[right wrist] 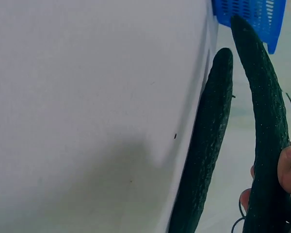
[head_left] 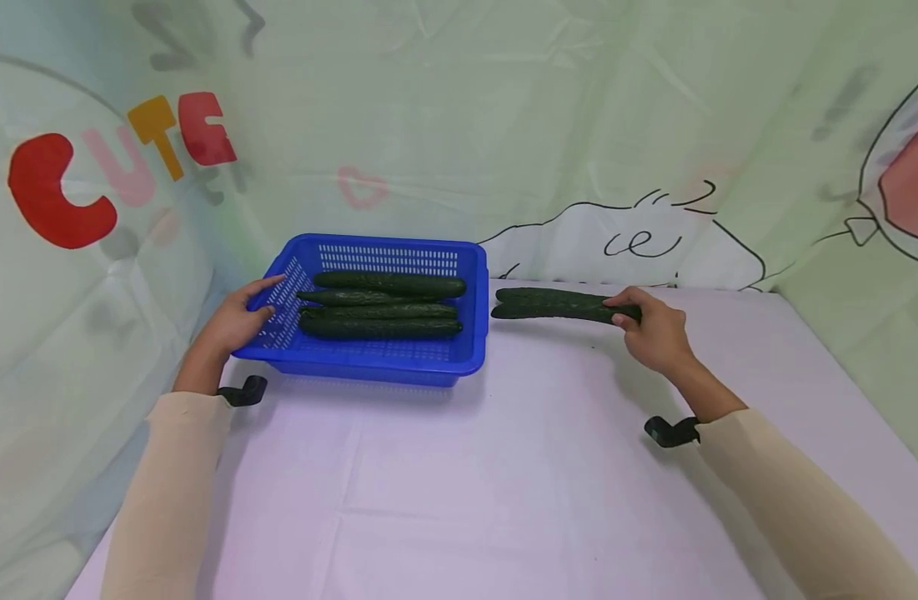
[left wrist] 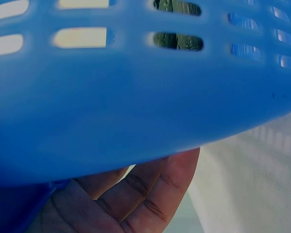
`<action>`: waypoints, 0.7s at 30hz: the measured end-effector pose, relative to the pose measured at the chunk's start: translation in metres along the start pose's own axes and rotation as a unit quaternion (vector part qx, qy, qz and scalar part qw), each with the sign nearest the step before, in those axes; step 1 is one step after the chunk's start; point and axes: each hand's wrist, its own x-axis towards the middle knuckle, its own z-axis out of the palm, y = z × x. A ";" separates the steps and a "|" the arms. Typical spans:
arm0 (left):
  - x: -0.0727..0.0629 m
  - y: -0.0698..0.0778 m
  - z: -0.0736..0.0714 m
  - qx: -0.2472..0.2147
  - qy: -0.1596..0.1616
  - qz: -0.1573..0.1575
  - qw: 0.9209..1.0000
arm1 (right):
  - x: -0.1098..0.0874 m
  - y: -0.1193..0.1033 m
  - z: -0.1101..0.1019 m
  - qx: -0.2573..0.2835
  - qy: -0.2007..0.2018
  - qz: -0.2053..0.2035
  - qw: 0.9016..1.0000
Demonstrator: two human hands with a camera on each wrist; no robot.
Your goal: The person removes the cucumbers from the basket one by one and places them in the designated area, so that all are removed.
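Observation:
A blue plastic basket (head_left: 361,364) with slotted walls stands on the table. Several dark green cucumbers (head_left: 383,327) lie lengthwise inside it. My left hand (head_left: 237,321) grips the basket's left end at the rim; in the left wrist view its fingers (left wrist: 157,189) show along the blue wall. To the right of the basket, my right hand (head_left: 654,329) holds a cucumber (right wrist: 264,107) near its right end, thumb against its side. Beside that one lies another cucumber (right wrist: 206,141) on the table. The two partly overlap in the head view, their tips towards the basket.
A pale cloth covers the table (head_left: 428,483). Behind the basket hangs a light green printed curtain (head_left: 443,108), which also runs along both sides. Dark wrist mounts (head_left: 244,392) sit below both hands.

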 end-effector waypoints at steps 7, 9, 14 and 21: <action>0.002 -0.001 0.002 0.000 0.001 0.009 1.000 | 0.014 0.013 0.008 -0.008 -0.026 -0.009 1.000; 0.001 -0.001 0.001 0.001 0.001 0.010 1.000 | 0.021 0.018 0.009 -0.012 -0.033 -0.017 0.999; 0.001 -0.001 0.001 0.000 0.003 0.015 1.000 | 0.035 0.026 0.012 -0.018 -0.055 -0.021 0.998; 0.001 -0.001 0.001 0.003 0.008 0.008 1.000 | 0.045 0.032 0.016 -0.020 -0.091 0.004 0.996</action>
